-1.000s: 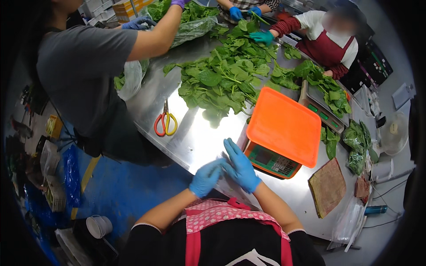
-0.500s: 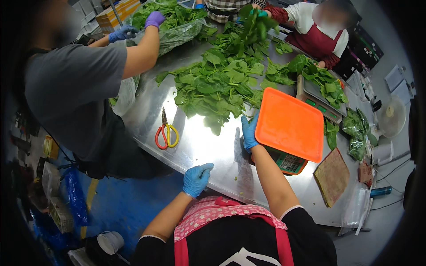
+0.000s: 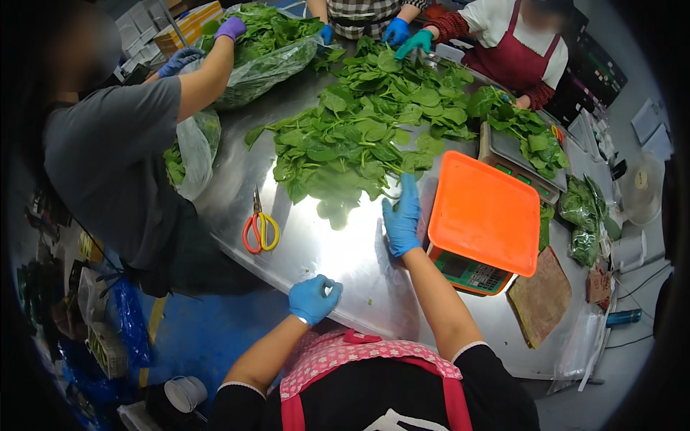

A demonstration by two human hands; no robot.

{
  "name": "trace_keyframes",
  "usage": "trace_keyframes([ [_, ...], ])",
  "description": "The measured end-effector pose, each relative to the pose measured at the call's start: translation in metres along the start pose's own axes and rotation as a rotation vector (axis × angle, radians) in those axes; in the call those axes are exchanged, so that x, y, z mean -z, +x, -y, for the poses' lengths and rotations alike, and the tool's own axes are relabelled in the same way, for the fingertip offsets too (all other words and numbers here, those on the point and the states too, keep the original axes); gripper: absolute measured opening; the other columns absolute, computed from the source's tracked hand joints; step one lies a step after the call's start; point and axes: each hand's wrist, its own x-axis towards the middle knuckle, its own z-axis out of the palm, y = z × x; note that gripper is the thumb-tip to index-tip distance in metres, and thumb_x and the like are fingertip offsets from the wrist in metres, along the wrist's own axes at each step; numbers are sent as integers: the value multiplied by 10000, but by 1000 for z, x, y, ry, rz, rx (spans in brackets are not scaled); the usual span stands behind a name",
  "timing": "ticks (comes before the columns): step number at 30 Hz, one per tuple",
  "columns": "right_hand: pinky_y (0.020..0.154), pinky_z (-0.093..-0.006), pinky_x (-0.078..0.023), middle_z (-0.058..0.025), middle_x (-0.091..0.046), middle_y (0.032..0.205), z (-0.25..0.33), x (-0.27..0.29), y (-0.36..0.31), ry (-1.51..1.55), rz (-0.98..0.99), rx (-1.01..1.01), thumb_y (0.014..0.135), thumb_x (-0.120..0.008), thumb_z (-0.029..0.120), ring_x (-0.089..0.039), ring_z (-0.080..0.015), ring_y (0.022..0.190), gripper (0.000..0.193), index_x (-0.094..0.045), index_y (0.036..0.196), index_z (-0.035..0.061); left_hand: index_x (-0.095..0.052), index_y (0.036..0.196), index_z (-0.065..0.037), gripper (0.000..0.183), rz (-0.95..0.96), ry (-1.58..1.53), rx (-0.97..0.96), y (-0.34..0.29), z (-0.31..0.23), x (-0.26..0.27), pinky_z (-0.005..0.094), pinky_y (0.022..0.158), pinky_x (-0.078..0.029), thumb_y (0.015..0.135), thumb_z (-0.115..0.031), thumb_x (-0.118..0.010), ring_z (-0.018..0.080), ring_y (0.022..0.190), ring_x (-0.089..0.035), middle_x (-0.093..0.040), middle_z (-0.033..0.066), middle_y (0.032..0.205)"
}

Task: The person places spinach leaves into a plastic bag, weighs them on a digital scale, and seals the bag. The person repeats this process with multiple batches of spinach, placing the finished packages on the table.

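My right hand [image 3: 402, 224] now sits clear of the orange tray [image 3: 487, 208], fingers together, thumb apart, at the near edge of the leaf pile [image 3: 359, 140], so greens look reachable; left hand [image 3: 315, 299] curls at the near table [image 3: 374, 294] edge, contents unclear.

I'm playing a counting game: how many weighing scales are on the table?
2. The orange-topped scale sits to the right of the person's right hand. The silver scale is just beyond it, with green leaves on top. Others might be hidden.
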Motion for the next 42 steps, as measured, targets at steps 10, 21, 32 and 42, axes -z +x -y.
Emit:
trace_keyframes([
  [10, 944, -469, -423, -197, -569, 1258, 16, -92, 110, -382, 20, -4, 825, -615, 91, -542, -374, 1120, 662, -428, 1459, 119, -667, 642, -108, 401, 235, -112, -37, 10, 9, 13, 380, 519, -492, 818, -464, -720, 277, 535, -625, -632, 92, 600],
  [21, 674, -337, -446, -63, -607, 857, 55, 1, 29, -214, 165, 196, 835, -642, -28, -544, -213, 744, 540, -575, 1346, 132, -726, 757, -148, 202, 283, -252, -395, 13, 45, 1, 349, 559, -515, 806, -340, -767, 250, 601, -653, -665, 62, 676],
  [32, 700, -177, -440, -29, -598, 1274, 138, 72, -104, 846, 194, -590, 946, -534, -38, -515, -37, 811, 423, -531, 1364, 27, -559, 1255, -14, 365, 414, -1607, 325, 33, 27, -2, 321, 811, -540, 984, -254, -607, 148, 844, -660, -687, 78, 1071],
  [42, 1006, -297, -440, -112, -564, 1346, 109, 86, -150, 561, 417, -335, 904, -585, -51, -565, -164, 1120, 522, -487, 1411, 31, -515, 1327, -46, 361, 244, -1658, 338, 11, -18, 29, 348, 996, -490, 971, -43, -572, 195, 1141, -585, -595, 67, 1264],
])
